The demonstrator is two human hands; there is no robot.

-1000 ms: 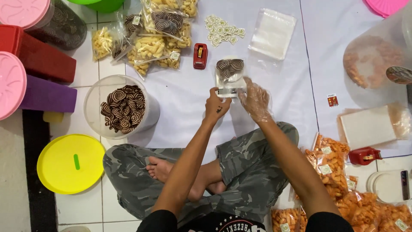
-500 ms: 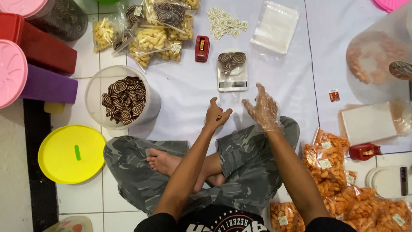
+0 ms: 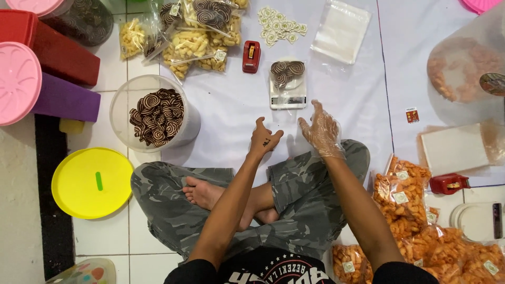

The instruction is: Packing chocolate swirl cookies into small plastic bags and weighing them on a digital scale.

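Both hands empty, hovering over the white sheet [image 3: 231, 105] just ahead of the crossed legs. Left hand [image 3: 264, 138] bare, fingers loosely spread, grasping nothing. Right hand [image 3: 321, 129] in a clear plastic glove, fingers open & splayed, also holding nothing.

Just beyond the two hands, roughly between them & a bit farther out: small white scale [image 3: 288, 92] w/ a clear bag of brown-and-white swirl cookies [image 3: 286, 72] sitting on it. Neither hand touches it.

Beyond the left hand, next to the scale: red tape dispenser [image 3: 251, 56]. Well out to the left hand's outer side: round clear tub [image 3: 155, 113] full of the same swirl cookies, lid off; nearer the person on that side, yellow lid [image 3: 92, 181] flat on the tiles.

Farther out past the left hand: sealed bags of yellow snacks [image 3: 194, 44]. Past the scale: small round labels [image 3: 280, 25] scattered, then a stack of empty clear bags [image 3: 342, 30] beyond the right hand.

To the right hand's outer side, close to the knee: bags of orange snacks [image 3: 402, 197] & a 2nd red dispenser [image 3: 448, 183].
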